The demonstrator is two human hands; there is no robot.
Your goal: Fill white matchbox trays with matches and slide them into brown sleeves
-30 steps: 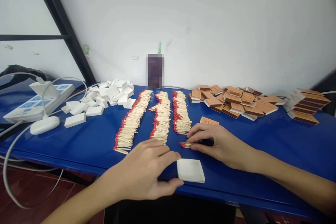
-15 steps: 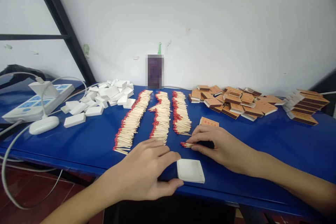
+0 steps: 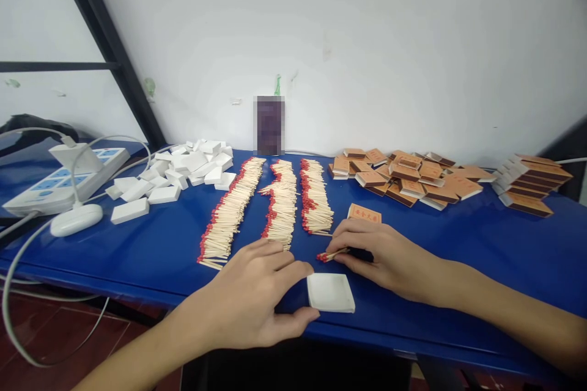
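My right hand (image 3: 380, 255) pinches a small bunch of matches (image 3: 331, 254) between thumb and fingers, red heads pointing left, just above the blue table. Close to the table's front edge lies a white matchbox tray (image 3: 331, 292), its open side up and nothing in it. My left hand (image 3: 263, 293) holds the tray's left side between thumb and index finger; its other fingers reach over the near end of the middle row of matches (image 3: 282, 214). Beyond my right fingers lies one orange matchbox sleeve (image 3: 364, 214), partly covered by the hand.
Two more match rows flank the middle one, a left row (image 3: 227, 220) and a right row (image 3: 318, 201). White trays (image 3: 192, 162) are heaped at the back left, beside a power strip (image 3: 68, 180) with cables. Orange sleeves (image 3: 413, 177) and a stack of matchboxes (image 3: 532, 186) occupy the right.
The matches in my right hand have tilted, their heads now lower. The white tray has shifted slightly away from the table edge along with my left hand.
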